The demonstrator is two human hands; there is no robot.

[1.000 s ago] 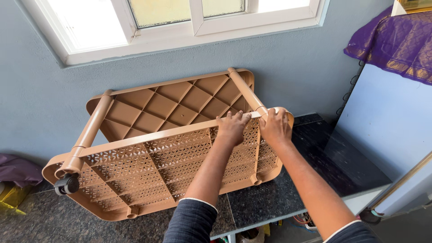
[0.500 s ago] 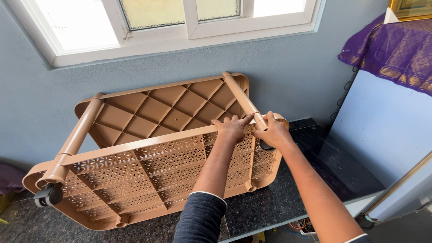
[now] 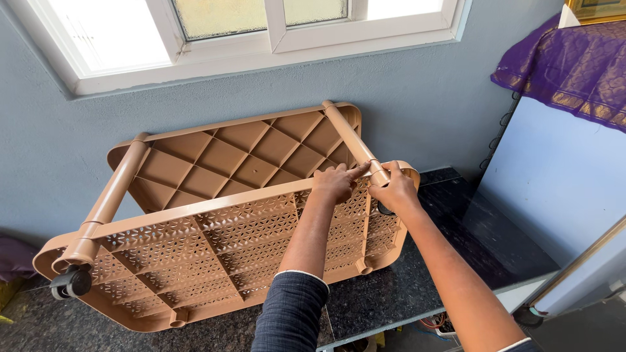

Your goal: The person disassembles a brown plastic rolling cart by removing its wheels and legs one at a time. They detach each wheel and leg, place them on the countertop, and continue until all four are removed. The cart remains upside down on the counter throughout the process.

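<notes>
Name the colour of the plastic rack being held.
Light brown plastic rack, perforated lattice; head view.

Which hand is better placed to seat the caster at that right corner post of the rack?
Right, probably. The right hand already wraps the post's end, with a dark caster beneath; the left hand steadies the perforated shelf.

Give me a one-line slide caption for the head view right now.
Both hands, left hand and right hand, grip the corner post of a brown plastic rack lying on a dark granite counter.
</notes>
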